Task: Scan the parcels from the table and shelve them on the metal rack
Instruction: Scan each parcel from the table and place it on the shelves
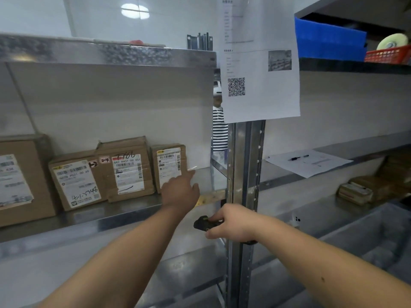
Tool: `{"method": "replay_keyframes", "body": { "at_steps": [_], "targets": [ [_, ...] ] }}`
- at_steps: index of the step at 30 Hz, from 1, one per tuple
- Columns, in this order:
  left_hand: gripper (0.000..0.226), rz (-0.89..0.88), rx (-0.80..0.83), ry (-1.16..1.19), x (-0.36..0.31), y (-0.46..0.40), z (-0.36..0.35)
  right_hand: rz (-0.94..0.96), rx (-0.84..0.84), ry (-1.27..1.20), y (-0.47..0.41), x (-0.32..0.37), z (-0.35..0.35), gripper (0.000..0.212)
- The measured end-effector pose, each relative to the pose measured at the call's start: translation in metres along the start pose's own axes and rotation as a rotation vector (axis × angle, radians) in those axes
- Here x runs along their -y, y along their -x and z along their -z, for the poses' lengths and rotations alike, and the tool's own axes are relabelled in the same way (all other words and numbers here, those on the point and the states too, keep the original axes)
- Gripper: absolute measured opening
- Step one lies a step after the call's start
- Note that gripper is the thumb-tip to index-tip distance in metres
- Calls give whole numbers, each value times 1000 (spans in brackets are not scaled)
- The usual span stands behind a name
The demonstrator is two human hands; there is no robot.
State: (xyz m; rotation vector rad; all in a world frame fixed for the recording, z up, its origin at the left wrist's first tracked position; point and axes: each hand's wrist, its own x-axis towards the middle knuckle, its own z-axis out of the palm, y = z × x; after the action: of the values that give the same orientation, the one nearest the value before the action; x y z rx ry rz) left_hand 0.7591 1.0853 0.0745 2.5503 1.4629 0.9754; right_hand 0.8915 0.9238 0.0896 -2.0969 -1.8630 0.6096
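Several brown cardboard parcels with white labels stand in a row on the metal rack's shelf [133,210]. The rightmost is a small parcel [169,165], with a taller parcel [126,170] to its left. My left hand [180,192] reaches onto the shelf with straight fingers at the small parcel's lower right front; whether it touches is unclear. My right hand [231,222] grips a black barcode scanner [203,223] in front of the rack's upright post [244,174], just below shelf height.
A sheet with a QR code [260,63] hangs on the post. The right bay holds paper with a pen [307,162] and small boxes [364,190] one level down. A blue bin [329,38] and red basket [389,54] sit above. A person in stripes [219,130] stands behind.
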Motion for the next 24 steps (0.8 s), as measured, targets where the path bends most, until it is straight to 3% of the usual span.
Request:
{"method": "replay_keyframes", "body": {
  "at_steps": [4,8,12,24],
  "targets": [
    [43,-127,-21,115,-11,15,1,-78,-13,9,16,6,-3,53],
    [37,-246,79,244,-27,36,3,-188,-67,14,47,10,-11,31],
    [25,-383,230,280,-37,61,-7,-337,-117,-8,85,12,-31,40],
    [48,-826,752,334,-107,213,-50,-864,-214,-215,261,11,-176,54]
  ]
}}
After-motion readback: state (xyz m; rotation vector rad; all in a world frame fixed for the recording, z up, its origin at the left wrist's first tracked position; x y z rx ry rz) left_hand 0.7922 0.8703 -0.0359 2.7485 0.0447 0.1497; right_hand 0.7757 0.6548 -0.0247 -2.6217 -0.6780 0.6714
